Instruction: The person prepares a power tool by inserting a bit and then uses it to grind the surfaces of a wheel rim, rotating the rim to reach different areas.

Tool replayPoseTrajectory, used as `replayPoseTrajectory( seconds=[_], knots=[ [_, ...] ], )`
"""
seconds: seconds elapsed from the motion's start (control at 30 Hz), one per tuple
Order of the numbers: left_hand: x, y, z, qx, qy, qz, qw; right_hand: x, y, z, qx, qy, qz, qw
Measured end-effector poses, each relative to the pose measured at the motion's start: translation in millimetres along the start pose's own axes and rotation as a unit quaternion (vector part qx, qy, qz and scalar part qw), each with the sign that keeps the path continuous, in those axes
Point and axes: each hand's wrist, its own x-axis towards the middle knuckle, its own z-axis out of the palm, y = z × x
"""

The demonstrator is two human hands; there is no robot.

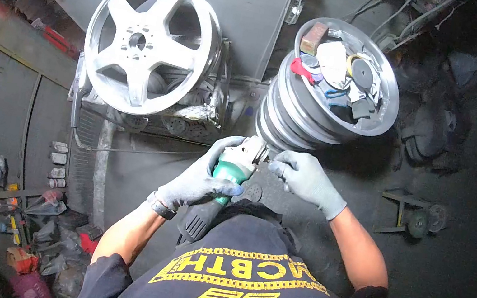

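Note:
My left hand (199, 175), in a grey work glove, is wrapped around the green body of an angle grinder (232, 172). The grinder's metal head points up and to the right, and its dark rear end rests close to my shirt. My right hand (310, 184), also gloved, is right beside the grinder's head with thumb and fingers pinched together. What lies between those fingertips, if anything, is too small to make out. Ahead on the left stands a silver five-spoke alloy wheel (110, 58), tilted toward me on a stand.
At the upper right, stacked wheel rims (295, 111) carry a red-brown block (314, 38), cloths and discs (362, 72). A cable (149, 153) runs left from near my left hand. A shelf rack (34, 108) and bags (47, 237) line the left side. A small metal stand (400, 211) sits right.

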Motion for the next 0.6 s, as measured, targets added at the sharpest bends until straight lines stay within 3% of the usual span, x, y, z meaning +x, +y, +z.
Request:
replayPoseTrajectory(
  seconds=[0.03, 0.07, 0.1, 0.13, 0.2, 0.27, 0.33, 0.37, 0.43, 0.47, 0.53, 0.6],
  knots=[
    [-2, -1, -6, 0.005, 0.007, -0.004, 1.000, 4, 6, 16, -0.150, 0.121, -0.125, 0.973],
    [-6, -3, -12, 0.010, 0.015, -0.008, 1.000, 3, 2, 30, -0.291, 0.235, -0.243, 0.895],
    [-8, -5, -19, 0.007, 0.014, -0.006, 1.000, -4, -14, 42, -0.362, 0.242, -0.185, 0.881],
    [-10, -6, -26, -0.002, 0.014, 0.002, 1.000, 2, -15, 48, -0.365, 0.243, -0.185, 0.880],
    [-15, -5, -36, -0.014, 0.015, 0.010, 1.000, 15, -13, 62, -0.401, 0.300, -0.230, 0.834],
    [-20, 2, -45, -0.051, 0.006, -0.008, 0.999, 20, -20, 63, -0.400, 0.296, -0.246, 0.832],
    [-23, -3, -56, -0.027, 0.002, 0.002, 1.000, 23, -27, 61, -0.282, 0.224, -0.213, 0.908],
    [-23, -5, -61, -0.004, -0.001, 0.014, 1.000, 26, -35, 54, -0.283, 0.226, -0.212, 0.908],
    [-26, -7, -67, -0.004, -0.007, 0.007, 1.000, 30, -50, 44, -0.087, 0.018, -0.051, 0.995],
    [-27, -6, -70, -0.004, -0.007, 0.004, 1.000, 29, -50, 52, -0.088, 0.019, -0.049, 0.995],
    [-29, -1, -77, -0.012, 0.000, 0.000, 1.000, 28, -48, 79, -0.314, 0.231, -0.176, 0.904],
    [-30, 0, -82, -0.019, 0.006, -0.003, 1.000, 29, -53, 90, -0.360, 0.260, -0.189, 0.876]
  ],
)
